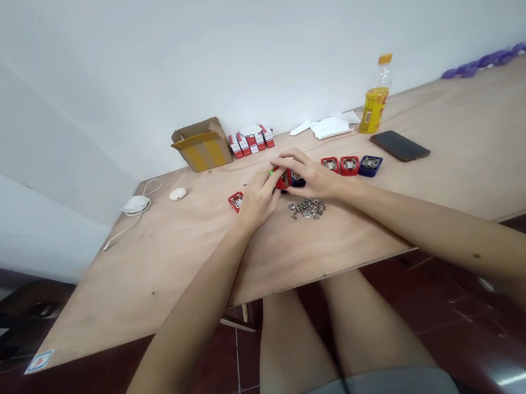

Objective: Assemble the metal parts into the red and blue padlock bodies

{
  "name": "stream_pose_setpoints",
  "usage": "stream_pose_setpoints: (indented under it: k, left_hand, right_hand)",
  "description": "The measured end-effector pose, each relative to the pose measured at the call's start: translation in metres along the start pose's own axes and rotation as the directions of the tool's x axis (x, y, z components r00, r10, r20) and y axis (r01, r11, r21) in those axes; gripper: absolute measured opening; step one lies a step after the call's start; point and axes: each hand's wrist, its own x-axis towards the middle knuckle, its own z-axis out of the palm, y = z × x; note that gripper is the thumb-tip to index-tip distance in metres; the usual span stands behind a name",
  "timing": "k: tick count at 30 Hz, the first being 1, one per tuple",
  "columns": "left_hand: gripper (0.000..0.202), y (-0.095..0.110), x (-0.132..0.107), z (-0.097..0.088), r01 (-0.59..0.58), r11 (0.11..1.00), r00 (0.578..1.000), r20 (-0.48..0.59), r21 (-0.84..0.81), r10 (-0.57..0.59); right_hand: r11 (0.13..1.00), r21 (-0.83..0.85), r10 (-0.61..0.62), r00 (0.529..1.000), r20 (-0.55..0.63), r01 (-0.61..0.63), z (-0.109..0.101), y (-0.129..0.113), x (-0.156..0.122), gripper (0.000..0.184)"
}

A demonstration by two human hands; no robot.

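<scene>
Both hands meet over the middle of a plywood table (159, 288). My left hand (256, 199) and my right hand (307, 175) hold a small red plastic piece (283, 180) between them, its metal part partly hidden by my fingers. A dark blue piece (298, 181) sits against it under my right palm. Just below my right hand lies a loose pile of small metal fittings (307, 208). Near my left hand, a red square piece with a metal fitting (236, 201) rests on the wood. Two more red pieces (339, 164) and a blue one (370, 165) lie right of my right hand.
A black smartphone (400, 145) and a yellow-filled plastic bottle (374, 95) stand to the right. At the back are an open cardboard box (201, 145), several small red-and-white boxes (250, 140) and white paper (331, 126). A white corded device (136, 204) lies left.
</scene>
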Motion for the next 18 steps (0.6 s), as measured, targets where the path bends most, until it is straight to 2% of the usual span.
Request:
stream_pose_setpoints:
  k: [4,7,12,18]
  left_hand:
    - [0.054,-0.0014,0.0022,-0.0014,-0.030,1.000,0.999,0.024,-0.008,0.030]
    - [0.055,-0.0012,0.0039,-0.0016,-0.028,1.000,0.999,0.032,-0.006,0.029]
    - [0.057,-0.0012,0.0054,-0.0005,-0.005,1.000,0.999,0.050,-0.019,0.005]
    - [0.058,-0.0008,0.0072,0.0005,-0.030,0.998,1.000,0.002,-0.059,0.031]
  right_hand:
    - [1.000,0.006,-0.026,0.999,-0.036,0.026,0.0016,0.0051,0.0007,0.086]
    - [1.000,0.016,0.019,1.000,-0.010,-0.019,0.0017,0.0070,0.0016,0.090]
    - [0.998,0.039,0.044,0.999,0.012,-0.044,0.0001,0.0044,0.0028,0.086]
    - [1.000,0.026,-0.012,0.998,-0.064,0.014,0.0017,0.0031,0.0028,0.087]
